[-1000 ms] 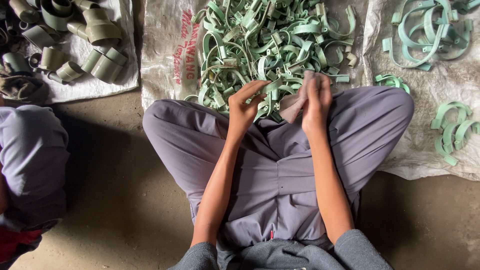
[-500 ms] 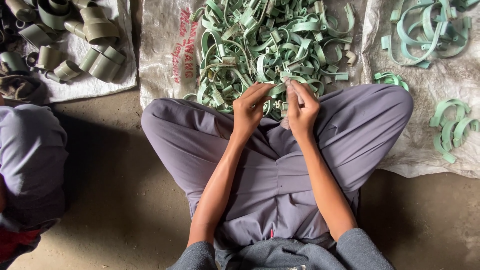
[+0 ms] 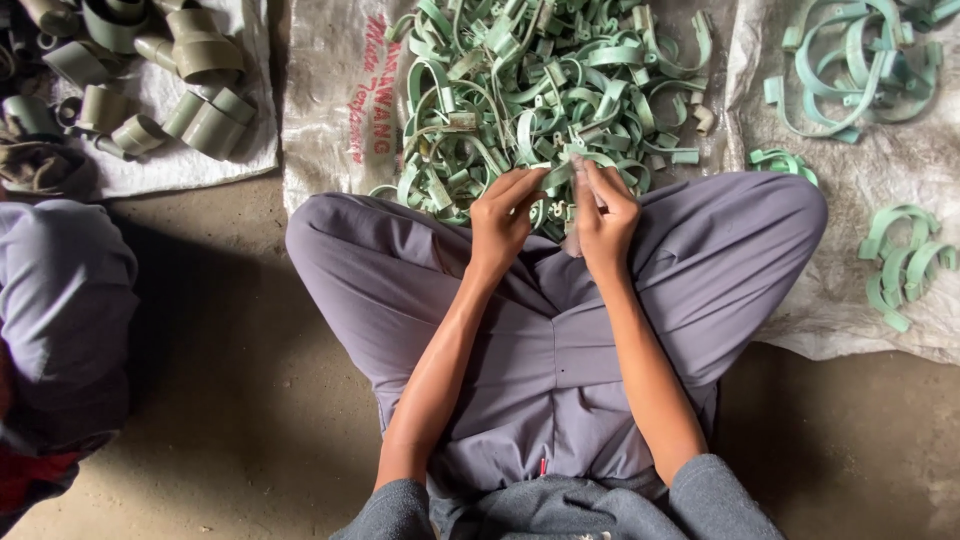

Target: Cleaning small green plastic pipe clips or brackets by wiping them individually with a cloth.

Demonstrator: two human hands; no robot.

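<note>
My left hand (image 3: 503, 222) pinches one end of a pale green pipe clamp (image 3: 556, 176), fingers closed on it, just above my crossed legs. My right hand (image 3: 603, 215) is closed on the clamp's other end and on a pinkish cloth (image 3: 573, 240) that hangs down under my palm. The clamp spans the gap between both hands, at the near edge of the heap of green clamps (image 3: 530, 90) on the white sack (image 3: 330, 110).

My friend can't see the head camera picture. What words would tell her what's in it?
A person sitting cross-legged holds one green clamp between the left hand and right hand, with a cloth under the right hand. A big pile of green clamps lies ahead on a white sack.
</note>
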